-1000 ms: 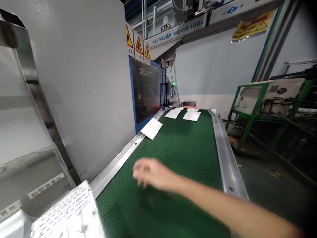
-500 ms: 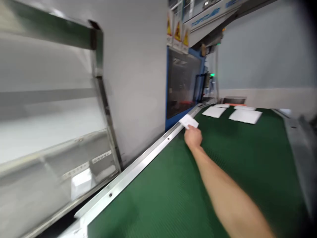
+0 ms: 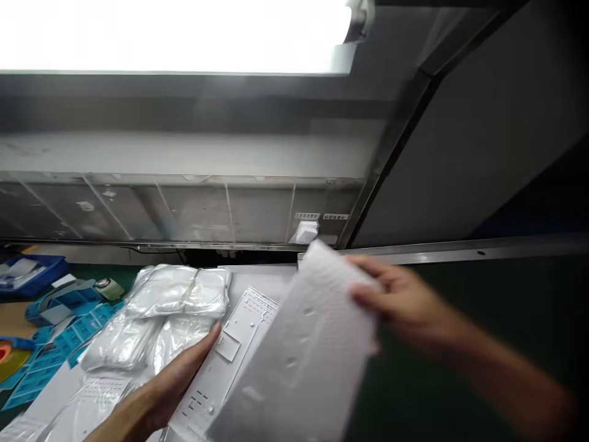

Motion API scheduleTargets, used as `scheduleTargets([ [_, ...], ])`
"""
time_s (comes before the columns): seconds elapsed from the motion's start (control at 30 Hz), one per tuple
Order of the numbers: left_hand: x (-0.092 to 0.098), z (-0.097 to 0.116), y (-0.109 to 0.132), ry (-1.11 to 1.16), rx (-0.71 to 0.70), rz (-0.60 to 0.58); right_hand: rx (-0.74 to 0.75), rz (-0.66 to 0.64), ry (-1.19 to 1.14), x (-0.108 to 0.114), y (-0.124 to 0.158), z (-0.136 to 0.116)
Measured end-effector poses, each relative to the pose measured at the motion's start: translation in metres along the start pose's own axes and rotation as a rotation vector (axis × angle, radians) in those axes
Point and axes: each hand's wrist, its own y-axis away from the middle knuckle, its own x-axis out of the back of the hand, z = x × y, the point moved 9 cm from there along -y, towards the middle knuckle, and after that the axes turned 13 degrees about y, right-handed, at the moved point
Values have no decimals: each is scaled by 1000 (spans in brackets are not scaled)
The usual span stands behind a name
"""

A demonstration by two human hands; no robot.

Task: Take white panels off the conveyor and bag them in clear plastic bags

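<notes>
In the head view my right hand (image 3: 396, 298) is closed on the upper right edge of a white foam sheet (image 3: 299, 350), thumb and fingers pinching it. The sheet is tilted and blurred by motion. My left hand (image 3: 179, 380) is wrapped round the left side of a white plastic panel (image 3: 221, 368) with slots and a raised square. The sheet covers the panel's right part, so I cannot tell whether the two touch. Left of the panel lie clear plastic bags (image 3: 177, 291), stacked and banded.
Blue printed labels (image 3: 78, 334), a tape roll (image 3: 11, 359), a small jar (image 3: 109, 288) and a blue tray (image 3: 34, 273) lie at the left. A clear divided rack (image 3: 193, 212) hangs behind, under a bright lamp (image 3: 175, 37). The green belt (image 3: 460, 393) runs rightward.
The view has swung left from the long belt to the bench. My right hand, earlier reaching far over the belt with a white piece, is now near. My left hand and the panel have come into view.
</notes>
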Motion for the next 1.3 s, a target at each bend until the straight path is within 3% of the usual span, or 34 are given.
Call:
scheduleTargets([
  [0.07, 2, 3, 20, 47, -46, -92, -10, -217, -66, -94, -25, -2],
  [0.1, 6, 4, 30, 63, -70, -125, -17, -266, -84, -127, -34, 0],
  [0.17, 19, 2, 50, 82, -61, -131, -43, -284, -91, -173, -45, 9],
  [0.27, 48, -7, 75, 89, -21, -65, -91, -212, -33, -210, -47, 20],
  [0.33, 64, -10, 88, 93, -66, -55, -120, -156, 112, -228, -42, 22],
  [0.5, 108, -22, 110, 140, -120, 9, -63, 114, 989, -254, -25, 5],
  [0.57, 128, -29, 114, 152, -137, 19, -76, 261, 1102, -268, -12, 10],
  [0.6, 140, -32, 115, 156, -156, 16, -119, 338, 1034, -277, -3, 21],
  [0.67, 168, -42, 113, 158, -197, 23, -290, 426, 657, -303, 19, 69],
  [0.73, 201, -54, 107, 106, -259, 60, -482, 372, 118, -355, 42, 136],
  [0.77, 219, -59, 102, 28, -300, 93, -502, 328, -75, -383, 50, 160],
  [0.83, 246, -57, 91, -309, -403, 183, -537, 329, -290, -418, 64, 200],
  [0.9, 258, -37, 78, -771, -527, 283, -571, 415, -266, -421, 76, 227],
  [0.97, 255, -5, 58, -1128, -640, 346, -595, 527, -52, -401, 84, 238],
  [1.07, 245, 44, 13, -1363, -703, 307, -597, 587, 351, -372, 91, 242],
  [1.13, 241, 65, -17, -1531, -678, 267, -612, 539, 540, -369, 94, 252],
  [1.3, 252, 80, -56, -1858, -601, 221, -669, 462, 704, -386, 111, 295],
])
